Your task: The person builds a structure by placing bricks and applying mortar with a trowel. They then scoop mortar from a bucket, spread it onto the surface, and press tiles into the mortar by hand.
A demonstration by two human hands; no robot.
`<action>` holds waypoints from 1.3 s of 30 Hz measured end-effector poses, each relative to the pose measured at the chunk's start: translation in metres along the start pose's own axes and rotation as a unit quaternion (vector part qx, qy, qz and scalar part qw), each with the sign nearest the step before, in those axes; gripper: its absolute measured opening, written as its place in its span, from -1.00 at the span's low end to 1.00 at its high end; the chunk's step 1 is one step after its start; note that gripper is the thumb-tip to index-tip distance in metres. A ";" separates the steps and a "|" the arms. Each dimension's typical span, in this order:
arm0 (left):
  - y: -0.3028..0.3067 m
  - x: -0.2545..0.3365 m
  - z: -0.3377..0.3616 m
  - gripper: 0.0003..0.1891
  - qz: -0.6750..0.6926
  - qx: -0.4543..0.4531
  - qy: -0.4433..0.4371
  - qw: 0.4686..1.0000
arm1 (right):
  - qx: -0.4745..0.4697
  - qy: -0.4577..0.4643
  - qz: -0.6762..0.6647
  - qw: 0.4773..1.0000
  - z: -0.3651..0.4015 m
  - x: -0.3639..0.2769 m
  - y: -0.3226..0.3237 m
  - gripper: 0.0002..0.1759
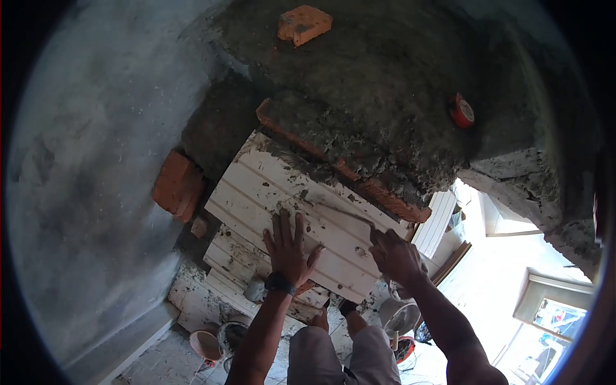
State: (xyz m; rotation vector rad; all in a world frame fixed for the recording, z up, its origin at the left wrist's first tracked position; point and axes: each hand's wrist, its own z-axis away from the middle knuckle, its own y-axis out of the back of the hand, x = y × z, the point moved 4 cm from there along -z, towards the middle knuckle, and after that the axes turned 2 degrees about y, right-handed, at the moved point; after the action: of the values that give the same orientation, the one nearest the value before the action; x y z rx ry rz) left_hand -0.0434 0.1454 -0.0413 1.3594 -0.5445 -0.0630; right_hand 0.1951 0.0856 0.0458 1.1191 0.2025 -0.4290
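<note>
A white grooved panel, spotted with mortar, lies tilted against a mortar-covered ledge edged with bricks. My left hand, with a dark band at its wrist, presses flat on the panel with fingers spread. My right hand is closed round the handle of a trowel. Its thin blade, seen nearly edge-on, lies over the panel and points left toward the fingers of my left hand. The trowel's handle is mostly hidden in my fist.
A brick sits by the grey wall. On the mortar surface are a broken brick and a red tape measure. Buckets stand on the floor near my legs, below more mortar-stained boards.
</note>
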 end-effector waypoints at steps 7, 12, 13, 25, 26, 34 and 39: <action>0.000 0.001 0.001 0.05 0.004 0.016 -0.003 1.000 | 0.105 0.013 0.023 0.994 -0.100 -0.046 0.007 -0.65; 0.002 0.000 0.001 0.01 -0.004 0.022 -0.003 1.000 | 0.157 0.054 -0.087 0.982 -0.055 -0.043 -0.008 -0.64; 0.002 -0.001 0.001 0.01 0.000 0.025 0.008 1.000 | 0.144 0.030 -0.110 0.983 -0.052 -0.039 -0.010 -0.63; 0.002 0.006 0.006 -0.07 0.020 0.070 0.008 0.997 | 0.126 -0.007 -0.031 0.991 -0.102 -0.051 -0.018 -0.60; 0.002 0.004 0.003 -0.07 0.016 0.074 0.008 0.997 | 0.132 -0.005 -0.032 0.991 -0.105 -0.050 -0.018 -0.60; 0.002 0.003 0.000 -0.08 0.010 0.087 0.012 0.996 | 0.142 -0.018 -0.046 0.989 -0.088 -0.048 -0.016 -0.62; 0.000 0.003 0.003 -0.07 0.020 0.088 0.013 0.996 | 0.150 0.013 -0.136 0.979 -0.024 -0.049 -0.015 -0.65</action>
State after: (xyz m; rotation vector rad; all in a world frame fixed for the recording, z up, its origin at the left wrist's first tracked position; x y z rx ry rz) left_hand -0.0418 0.1417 -0.0399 1.5177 -0.5662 0.0364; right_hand 0.1458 0.1132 0.0410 1.4012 0.3237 -0.7046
